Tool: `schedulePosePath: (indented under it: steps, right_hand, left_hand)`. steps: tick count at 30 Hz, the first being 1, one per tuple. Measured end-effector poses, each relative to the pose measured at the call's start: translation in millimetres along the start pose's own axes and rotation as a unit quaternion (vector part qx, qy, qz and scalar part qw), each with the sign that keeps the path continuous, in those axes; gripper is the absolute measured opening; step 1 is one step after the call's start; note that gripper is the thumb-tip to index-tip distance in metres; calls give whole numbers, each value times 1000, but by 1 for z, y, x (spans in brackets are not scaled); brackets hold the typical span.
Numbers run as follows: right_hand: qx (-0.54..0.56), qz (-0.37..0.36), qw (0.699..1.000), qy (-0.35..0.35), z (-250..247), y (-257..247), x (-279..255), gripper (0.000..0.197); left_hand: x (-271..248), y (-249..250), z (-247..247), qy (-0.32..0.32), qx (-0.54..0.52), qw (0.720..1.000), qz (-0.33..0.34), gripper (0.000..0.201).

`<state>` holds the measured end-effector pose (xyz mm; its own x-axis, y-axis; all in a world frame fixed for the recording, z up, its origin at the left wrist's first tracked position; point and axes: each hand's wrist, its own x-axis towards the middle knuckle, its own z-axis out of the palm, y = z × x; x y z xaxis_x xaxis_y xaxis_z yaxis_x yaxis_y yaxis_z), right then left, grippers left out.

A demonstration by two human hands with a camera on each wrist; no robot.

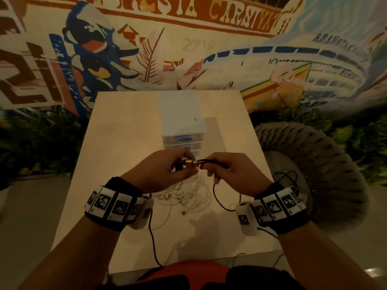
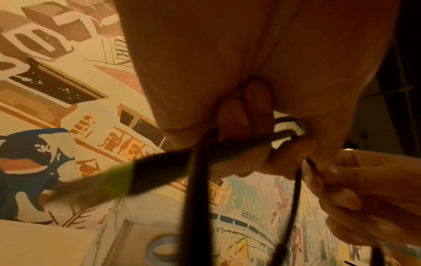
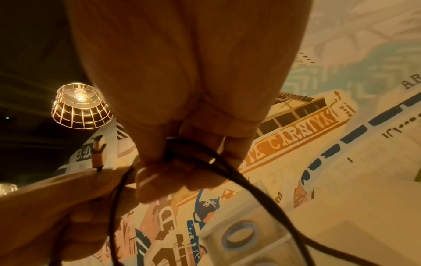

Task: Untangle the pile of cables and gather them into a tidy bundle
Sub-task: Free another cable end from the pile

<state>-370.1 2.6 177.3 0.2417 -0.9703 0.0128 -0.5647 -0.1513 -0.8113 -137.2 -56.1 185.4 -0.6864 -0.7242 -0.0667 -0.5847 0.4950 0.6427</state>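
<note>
My left hand [image 1: 161, 170] and right hand [image 1: 230, 172] each pinched the thin black cable [image 1: 216, 197] beside its gold metal plug [image 1: 191, 162], above tangled white cables [image 1: 186, 193].

The black cable [image 1: 217, 197] has a matt, rubbery-looking sheath, and its plug [image 1: 191, 162] gleams like gold-toned metal; the white cables [image 1: 188, 195] below that plug look like smooth plastic with a faint sheen; the table [image 1: 117, 143] under them is pale, smooth and matt; the drawer unit [image 1: 181, 122] behind the plug is white plastic with translucent fronts and glossy blue handles; the chair [image 1: 314, 155] right of the table looks coarsely woven and rough; the lampshade [image 3: 79, 108] is bare wire.
</note>
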Motion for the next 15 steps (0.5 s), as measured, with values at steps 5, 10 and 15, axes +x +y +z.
schedulePosePath:
  steps: [5,10,15]
  right_hand:
    - [21,15,997,73,-8,15,-10,24]
    - [69,40,991,110,-13,29,-19,25]
    - [111,55,985,122,-13,46,-27,25]
  left_hand:
    - [-4,-16,2,20,26,999,0,23]
    - [-2,-25,0,72,25,997,-7,20]
    - [-1,-26,-7,88,7,996,-20,23]
